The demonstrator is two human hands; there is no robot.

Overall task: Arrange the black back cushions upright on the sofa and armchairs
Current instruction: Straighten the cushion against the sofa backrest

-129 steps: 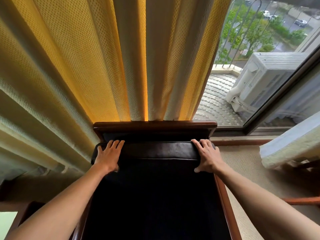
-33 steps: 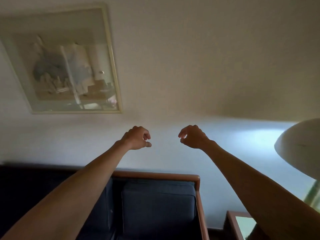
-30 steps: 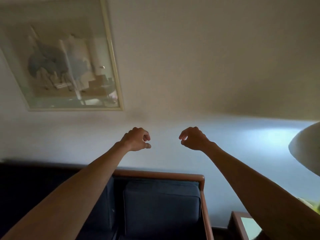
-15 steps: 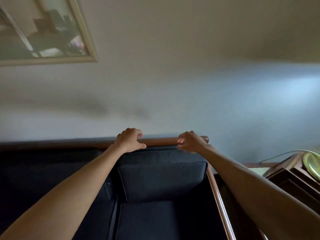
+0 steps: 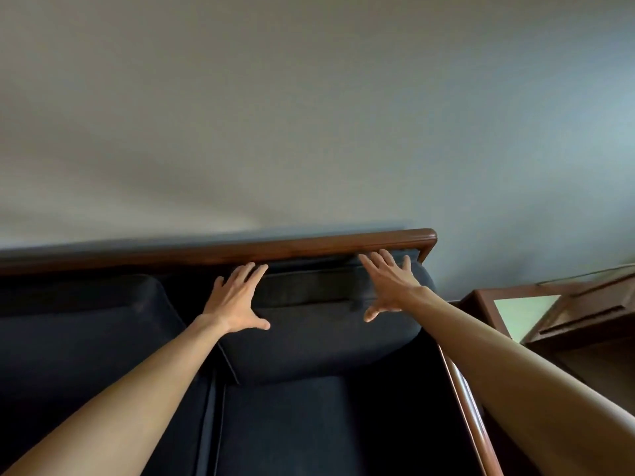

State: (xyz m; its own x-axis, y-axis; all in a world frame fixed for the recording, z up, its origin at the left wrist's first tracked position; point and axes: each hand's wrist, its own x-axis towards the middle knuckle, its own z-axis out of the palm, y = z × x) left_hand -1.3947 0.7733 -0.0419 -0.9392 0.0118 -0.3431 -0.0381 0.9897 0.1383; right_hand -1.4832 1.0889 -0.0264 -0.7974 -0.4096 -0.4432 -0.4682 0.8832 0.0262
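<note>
Two forearms: bare, reaching forward from the bottom corners over the sofa seat.
Seat cushion (image 5: 309,424): dark, lying flat below the hands.
Wooden armrest (image 5: 462,393): runs along the sofa's right side, under the right forearm.
Left hand (image 5: 237,302): fingers spread and flat, palm pressed on the upper left part of the back cushion, gripping nothing.
Right hand (image 5: 390,286): fingers fanned out, palm against the cushion's upper right part, fingertips just under the top rail, closed on nothing.
Back cushion (image 5: 319,341): black, standing upright at the right end of the sofa, against the backrest.
Second back cushion (image 5: 86,321): upright beside it, to the left.
Wooden top rail (image 5: 309,247): along the backrest, just above the cushions.
Side table (image 5: 549,310): right of the sofa, against the wall.
Wall (image 5: 309,115): plain, pale, behind everything.
</note>
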